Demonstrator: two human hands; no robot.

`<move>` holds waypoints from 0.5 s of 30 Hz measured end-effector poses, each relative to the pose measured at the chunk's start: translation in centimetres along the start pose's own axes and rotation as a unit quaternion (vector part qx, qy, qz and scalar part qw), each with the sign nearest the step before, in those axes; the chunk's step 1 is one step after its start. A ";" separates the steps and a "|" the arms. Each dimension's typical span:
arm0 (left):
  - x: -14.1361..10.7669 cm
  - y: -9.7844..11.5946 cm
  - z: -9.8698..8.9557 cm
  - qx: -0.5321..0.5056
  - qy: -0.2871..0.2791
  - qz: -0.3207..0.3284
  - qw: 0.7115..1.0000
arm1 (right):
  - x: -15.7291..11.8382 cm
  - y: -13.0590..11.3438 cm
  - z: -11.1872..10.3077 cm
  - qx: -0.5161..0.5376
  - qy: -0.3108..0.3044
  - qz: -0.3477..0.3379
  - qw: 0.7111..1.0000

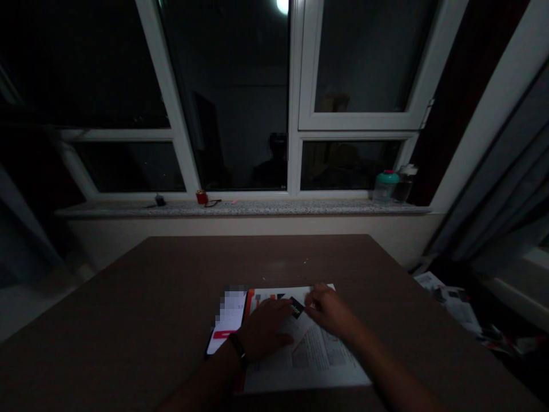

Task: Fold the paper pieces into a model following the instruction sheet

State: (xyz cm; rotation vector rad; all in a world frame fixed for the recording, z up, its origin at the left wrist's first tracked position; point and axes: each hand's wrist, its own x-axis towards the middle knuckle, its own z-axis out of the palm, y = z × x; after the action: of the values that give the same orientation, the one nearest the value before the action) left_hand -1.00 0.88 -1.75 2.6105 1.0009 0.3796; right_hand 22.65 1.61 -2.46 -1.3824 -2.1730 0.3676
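Note:
A printed page or booklet (309,366) with an orange left border lies on the brown table. On it rests a tilted pale piece with a black patch (296,308) lettered "olor"; whether it is a separate sheet or packet I cannot tell. My left hand (266,329), a dark band on its wrist, lies over the left part of the page with fingers stretched flat towards the patch. At the patch's right, my right hand (325,308) has curled, closed fingers near the page's top edge; what they pinch is hidden. A lit phone (229,317) lies by the page's left edge.
Beyond the table (193,257) runs a speckled window sill (266,209). On it stand a small dark bottle (160,199), a red jar (201,197) and a teal-lidded container (386,186) beside a clear bottle (404,184). Papers (454,303) lie beyond the right edge.

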 end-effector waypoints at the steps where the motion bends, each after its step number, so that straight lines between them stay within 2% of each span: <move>1: 0.1 0.1 -0.1 0.005 0.004 -0.004 1.000 | 0.0 0.0 0.0 0.000 0.002 0.000 1.000; 8: 0.2 0.6 -0.7 0.029 0.009 -0.014 0.999 | 0.1 0.2 0.3 0.049 0.007 0.013 0.999; 15: 0.2 0.6 -0.6 0.016 0.015 -0.001 1.000 | 0.1 0.1 0.3 0.072 0.016 -0.018 0.997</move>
State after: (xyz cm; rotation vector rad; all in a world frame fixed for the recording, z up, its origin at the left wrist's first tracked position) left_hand -0.74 0.68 -0.95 2.6398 1.0281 0.4049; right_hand 22.48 1.69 -2.74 -1.2606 -2.0998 0.4751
